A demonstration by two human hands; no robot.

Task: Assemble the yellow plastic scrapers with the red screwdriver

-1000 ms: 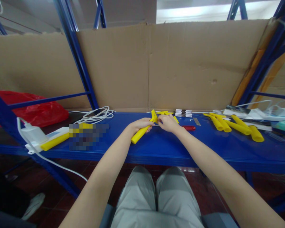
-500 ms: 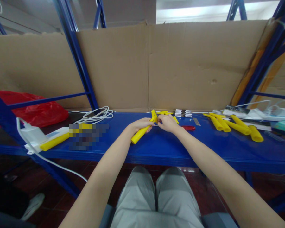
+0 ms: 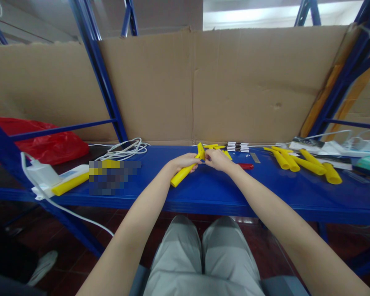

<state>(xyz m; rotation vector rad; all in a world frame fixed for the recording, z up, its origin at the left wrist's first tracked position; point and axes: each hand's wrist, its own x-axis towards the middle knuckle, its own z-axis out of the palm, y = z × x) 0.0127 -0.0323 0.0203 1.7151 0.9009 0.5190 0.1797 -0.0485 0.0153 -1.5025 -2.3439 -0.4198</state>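
Over the blue shelf top, my left hand (image 3: 186, 161) is wrapped round a yellow plastic piece (image 3: 180, 176), whose thick tube end points down and left. Its angled upper end rises past my fingers. My right hand (image 3: 215, 159) is closed in a pinch right beside that upper end; whatever its fingertips hold is too small to name. A red tool (image 3: 246, 166) lies just right of my right hand. Behind that hand are small yellow parts (image 3: 214, 146) and a stack of white and black strips (image 3: 238, 146).
Several yellow tube pieces (image 3: 308, 165) lie at the right. A small metal strip (image 3: 255, 158) is nearer the middle. Left are coiled white cable (image 3: 126, 150), a power strip (image 3: 75, 172) and a red bag (image 3: 46, 142). Cardboard (image 3: 148, 90) stands behind, between blue posts.
The yellow piece has tilted slightly at its upper end. My right hand has shifted a little beside it; my left hand keeps its hold.
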